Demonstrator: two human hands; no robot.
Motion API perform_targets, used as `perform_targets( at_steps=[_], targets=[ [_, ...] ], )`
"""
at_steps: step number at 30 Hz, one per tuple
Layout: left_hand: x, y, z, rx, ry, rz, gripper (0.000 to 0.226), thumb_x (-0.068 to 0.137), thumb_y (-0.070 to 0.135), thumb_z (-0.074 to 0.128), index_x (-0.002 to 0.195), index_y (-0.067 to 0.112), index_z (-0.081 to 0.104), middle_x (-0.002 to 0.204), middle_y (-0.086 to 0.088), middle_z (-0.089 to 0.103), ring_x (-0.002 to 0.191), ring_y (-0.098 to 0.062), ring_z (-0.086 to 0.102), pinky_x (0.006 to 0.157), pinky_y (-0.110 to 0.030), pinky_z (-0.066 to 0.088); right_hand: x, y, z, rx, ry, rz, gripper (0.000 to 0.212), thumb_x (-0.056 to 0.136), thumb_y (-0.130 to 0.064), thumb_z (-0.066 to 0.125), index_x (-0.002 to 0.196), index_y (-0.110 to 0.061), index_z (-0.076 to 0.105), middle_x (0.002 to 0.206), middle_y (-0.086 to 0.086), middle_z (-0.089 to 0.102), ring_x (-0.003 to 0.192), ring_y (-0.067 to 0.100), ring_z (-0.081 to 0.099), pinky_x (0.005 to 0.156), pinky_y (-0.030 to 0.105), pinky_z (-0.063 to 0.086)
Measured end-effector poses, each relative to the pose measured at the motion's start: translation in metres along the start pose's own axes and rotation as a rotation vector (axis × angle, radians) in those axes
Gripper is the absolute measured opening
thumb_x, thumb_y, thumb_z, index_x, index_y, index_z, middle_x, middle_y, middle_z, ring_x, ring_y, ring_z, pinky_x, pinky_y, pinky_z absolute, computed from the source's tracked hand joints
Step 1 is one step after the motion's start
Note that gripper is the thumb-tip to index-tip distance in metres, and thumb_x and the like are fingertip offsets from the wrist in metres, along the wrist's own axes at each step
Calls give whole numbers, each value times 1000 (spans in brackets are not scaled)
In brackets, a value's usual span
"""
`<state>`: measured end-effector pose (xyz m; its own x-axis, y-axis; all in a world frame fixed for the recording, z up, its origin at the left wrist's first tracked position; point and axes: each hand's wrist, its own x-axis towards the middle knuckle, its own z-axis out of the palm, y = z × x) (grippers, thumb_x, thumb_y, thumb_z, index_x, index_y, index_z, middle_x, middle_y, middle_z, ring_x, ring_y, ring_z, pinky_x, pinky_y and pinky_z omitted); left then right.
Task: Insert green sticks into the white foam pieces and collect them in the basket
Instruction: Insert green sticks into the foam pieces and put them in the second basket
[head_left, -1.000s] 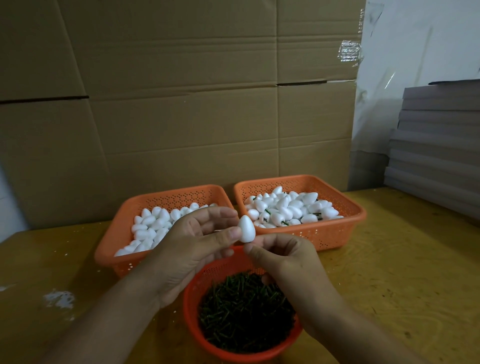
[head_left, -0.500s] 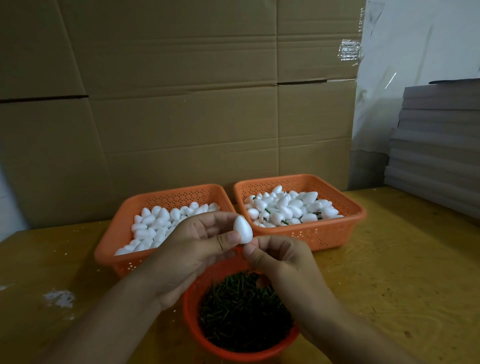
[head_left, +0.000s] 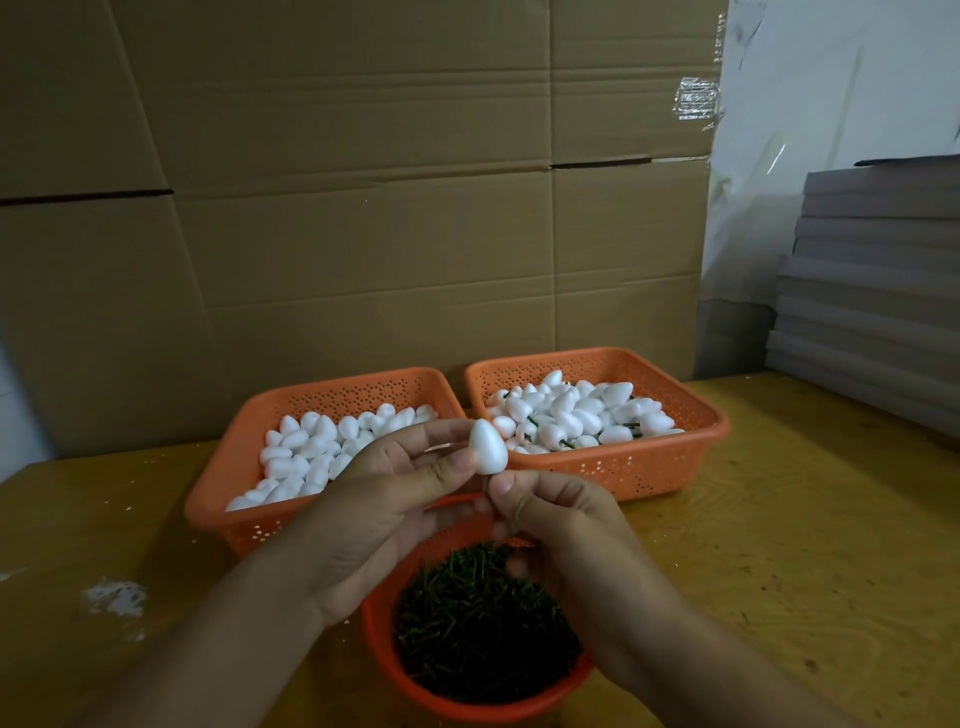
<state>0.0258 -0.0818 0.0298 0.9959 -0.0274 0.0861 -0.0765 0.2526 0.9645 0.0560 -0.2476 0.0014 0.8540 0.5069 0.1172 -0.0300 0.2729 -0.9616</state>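
The room is dim and yellowish, with soft light from above and no hard glare except a small sheen on the clear tape (head_left: 696, 104) on the cardboard wall (head_left: 363, 208). The hands (head_left: 395, 499) cast faint shadows on the bench (head_left: 779, 545). Straight edges bow toward the frame's corners. The near forearms look soft, slightly blurred.

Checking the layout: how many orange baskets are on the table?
3: left basket of plain foam, right basket of stuck pieces, round basket of green sticks nearest.

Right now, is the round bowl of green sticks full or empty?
Nearly full. The round bowl holds a heap of green sticks reaching close to its rim.
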Motion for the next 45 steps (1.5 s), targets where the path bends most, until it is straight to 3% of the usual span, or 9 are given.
perform_targets(
  at_steps=[5,9,14,23,30,35,38,41,45],
  targets=[
    [-3,1,4,80,22,60,32,75,19,82,107,19,76,112,-12,75,101,-19,72,82,-27,59,0,1,0,-2,61,-44,21,78,-33,73,84,-15,79,77,5,67,69,7,58,54,19,44],
    [-3,0,5,194,72,97,38,67,29,82,104,23,76,109,-9,76,102,-20,72,91,-33,58,1,2,-1,-42,67,-45,17,88,-26,70,89,-11,78,82,9,68,70,7,58,54,18,44],
    [-3,0,0,234,34,64,39,75,30,86,111,18,75,112,-13,75,107,-27,71,99,-39,55,-1,0,-1,-43,20,-32,17,92,-23,66,83,-14,78,76,1,68,67,4,58,54,19,44],
    [0,1,-6,182,-32,37,41,73,29,81,111,15,75,112,-17,73,102,-27,71,88,-32,58,-2,-1,1,-41,-23,-19,20,93,-25,64,78,-22,76,75,-5,69,69,2,59,55,18,45],
    [1,-5,-5,185,-22,62,42,74,29,81,115,19,73,114,-16,73,107,-26,71,92,-33,57,-1,0,0,-74,32,-23,15,89,-28,69,85,-17,78,74,-4,69,69,2,60,56,17,45],
    [5,2,-13,170,57,76,37,78,29,79,113,19,76,108,-11,75,97,-17,72,80,-25,58,-1,-1,3,-185,33,3,15,93,-22,66,85,-15,76,67,-7,65,64,0,59,55,17,46],
    [12,8,-21,427,123,-18,18,90,25,68,103,29,79,101,-3,77,85,-11,72,72,-23,57,-1,1,6,-258,42,30,13,93,-22,66,84,-16,74,64,-6,62,61,0,58,55,18,47],
    [26,11,-20,761,70,-138,23,101,30,56,95,24,77,88,4,76,70,-4,65,62,-20,51,0,3,7,-282,51,49,12,93,-21,66,85,-16,74,64,-5,63,62,1,59,55,19,47],
    [56,20,-7,954,25,-86,16,97,30,63,95,18,74,80,-5,73,64,-7,60,57,-22,47,1,4,6,-288,57,45,13,93,-20,65,83,-17,73,65,-5,63,64,3,59,56,20,47]
  ],
)
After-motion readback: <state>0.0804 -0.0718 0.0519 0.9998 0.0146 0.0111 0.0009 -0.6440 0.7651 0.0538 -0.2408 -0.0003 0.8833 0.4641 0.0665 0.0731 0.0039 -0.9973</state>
